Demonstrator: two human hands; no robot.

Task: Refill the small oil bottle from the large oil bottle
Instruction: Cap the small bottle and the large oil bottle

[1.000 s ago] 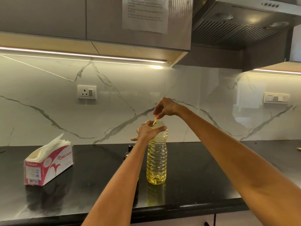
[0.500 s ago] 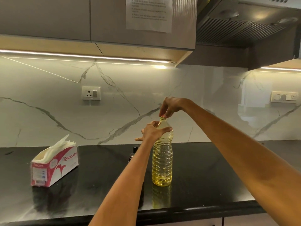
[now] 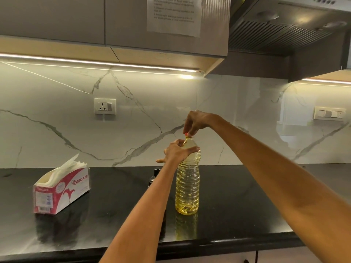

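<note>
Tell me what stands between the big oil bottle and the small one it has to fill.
The left forearm crosses in front of the small bottle, which stands just left of the large oil bottle. Nothing else visible lies between them.

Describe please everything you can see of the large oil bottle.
The large oil bottle is clear ribbed plastic, nearly full of yellow oil. It stands upright on the black countertop. The left hand holds its shoulder; the right hand pinches the red cap from above. Whether the cap is loose cannot be told.
</note>
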